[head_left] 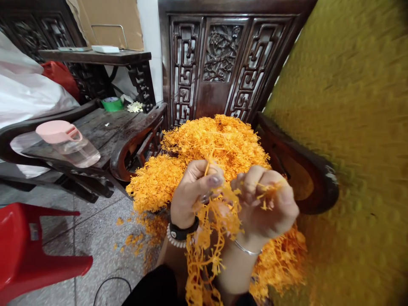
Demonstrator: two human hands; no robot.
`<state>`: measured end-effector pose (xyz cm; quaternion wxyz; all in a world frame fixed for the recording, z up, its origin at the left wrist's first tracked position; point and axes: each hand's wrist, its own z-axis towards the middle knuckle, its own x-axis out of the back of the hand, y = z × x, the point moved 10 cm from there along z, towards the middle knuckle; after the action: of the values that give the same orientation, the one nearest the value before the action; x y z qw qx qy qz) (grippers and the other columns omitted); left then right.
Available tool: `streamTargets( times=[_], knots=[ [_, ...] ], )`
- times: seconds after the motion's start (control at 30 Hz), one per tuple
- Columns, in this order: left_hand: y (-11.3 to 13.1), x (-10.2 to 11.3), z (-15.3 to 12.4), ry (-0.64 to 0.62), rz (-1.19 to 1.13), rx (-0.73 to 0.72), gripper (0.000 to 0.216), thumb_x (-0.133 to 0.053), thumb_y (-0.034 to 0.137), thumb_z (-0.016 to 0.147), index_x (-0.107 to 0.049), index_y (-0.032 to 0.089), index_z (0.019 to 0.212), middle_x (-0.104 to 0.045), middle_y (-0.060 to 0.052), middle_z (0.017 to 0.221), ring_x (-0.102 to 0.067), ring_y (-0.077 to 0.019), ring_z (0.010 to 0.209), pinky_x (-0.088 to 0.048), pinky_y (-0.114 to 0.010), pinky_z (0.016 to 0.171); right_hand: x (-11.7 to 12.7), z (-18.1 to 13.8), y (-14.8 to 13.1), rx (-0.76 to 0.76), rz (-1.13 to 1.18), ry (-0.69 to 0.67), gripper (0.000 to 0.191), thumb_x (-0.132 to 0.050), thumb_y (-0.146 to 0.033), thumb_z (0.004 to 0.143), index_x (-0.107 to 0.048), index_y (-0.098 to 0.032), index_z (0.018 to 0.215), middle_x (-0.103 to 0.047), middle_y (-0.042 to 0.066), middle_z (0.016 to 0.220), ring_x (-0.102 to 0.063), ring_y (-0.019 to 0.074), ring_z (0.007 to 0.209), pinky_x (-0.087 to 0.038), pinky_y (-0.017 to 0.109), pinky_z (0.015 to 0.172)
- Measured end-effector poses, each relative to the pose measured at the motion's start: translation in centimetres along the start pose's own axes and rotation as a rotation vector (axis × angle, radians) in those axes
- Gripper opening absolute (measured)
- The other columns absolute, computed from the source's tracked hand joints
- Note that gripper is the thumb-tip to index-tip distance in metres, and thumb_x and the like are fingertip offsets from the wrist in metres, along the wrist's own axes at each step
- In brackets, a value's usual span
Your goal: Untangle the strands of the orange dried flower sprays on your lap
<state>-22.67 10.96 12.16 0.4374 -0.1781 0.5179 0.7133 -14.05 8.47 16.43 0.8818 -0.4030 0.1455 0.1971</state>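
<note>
Though tangled, the orange fringe strand [207,238] looks light, limp and easily torn; best pinched at its cord, not the fluffy tips. Left hand [194,191] is closed around its upper part, right hand [267,204] fisted on more of it; the rest hangs down between the wrists. Behind the hands, a heap of orange fringe [207,144] fills the seat of a carved dark wooden chair [219,55]. Left: side table [95,123] with a pink-lidded jug [66,142] at its near edge, green tape roll [112,104] at its far edge. Red stool [28,250] on tiled floor [95,238].

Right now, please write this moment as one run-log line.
left hand: grips orange strands | right hand: grips same strands | orange pile: on wooden chair
</note>
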Motion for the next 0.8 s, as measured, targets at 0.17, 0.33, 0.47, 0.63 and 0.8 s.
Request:
streamTargets(
  times=[0.17,0.33,0.47,0.63,0.8],
  knots=[
    [-0.1,0.7,-0.1,0.121,0.093,-0.001,0.030,-0.062,0.033,0.077,-0.047,0.016,0.057,-0.043,0.005,0.049,-0.039,-0.0034,0.041,-0.033,-0.016,0.041,1.4,-0.9,1.4,-0.153,-0.301,0.067,0.012,-0.057,-0.024,0.080,-0.067,-0.025,0.086,-0.063,0.000,0.075,-0.052,0.0102,0.055,-0.038,0.023,0.046],
    [-0.6,1.0,0.4,0.142,0.165,0.048,0.030,-0.060,0.039,0.079,-0.051,0.017,0.061,-0.046,0.005,0.049,-0.044,-0.0049,0.040,-0.037,-0.017,0.039,1.4,-0.9,1.1,-0.148,-0.487,0.075,0.027,-0.056,-0.024,0.082,-0.064,-0.031,0.106,-0.063,0.000,0.107,-0.056,0.0129,0.071,-0.044,0.026,0.059],
    [-0.1,1.4,0.5,0.210,0.162,-0.003,0.032,-0.063,0.043,0.075,-0.051,0.017,0.062,-0.041,0.006,0.050,-0.039,-0.0035,0.041,-0.040,-0.016,0.042,1.1,-0.9,1.7,-0.141,-0.516,0.026,0.018,-0.052,-0.021,0.084,-0.066,-0.028,0.092,-0.065,-0.001,0.089,-0.058,0.0134,0.071,-0.046,0.027,0.062],
    [0.8,1.3,0.5,0.236,0.199,-0.068,0.025,-0.063,0.037,0.078,-0.054,0.017,0.066,-0.042,0.007,0.051,-0.042,-0.0035,0.043,-0.038,-0.015,0.043,1.1,-1.0,1.8,-0.114,-0.563,-0.010,0.016,-0.048,-0.028,0.087,-0.061,-0.022,0.081,-0.052,-0.003,0.066,-0.047,0.0104,0.058,-0.038,0.025,0.055],
    [0.6,1.2,0.6,0.171,0.265,-0.036,0.030,-0.063,0.038,0.077,-0.051,0.016,0.061,-0.043,0.006,0.050,-0.041,-0.0033,0.043,-0.041,-0.015,0.046,0.3,-1.1,2.1,-0.154,-0.538,-0.059,0.025,-0.050,-0.033,0.086,-0.052,-0.019,0.066,-0.042,-0.003,0.062,-0.039,0.0087,0.057,-0.034,0.023,0.052]
  ],
)
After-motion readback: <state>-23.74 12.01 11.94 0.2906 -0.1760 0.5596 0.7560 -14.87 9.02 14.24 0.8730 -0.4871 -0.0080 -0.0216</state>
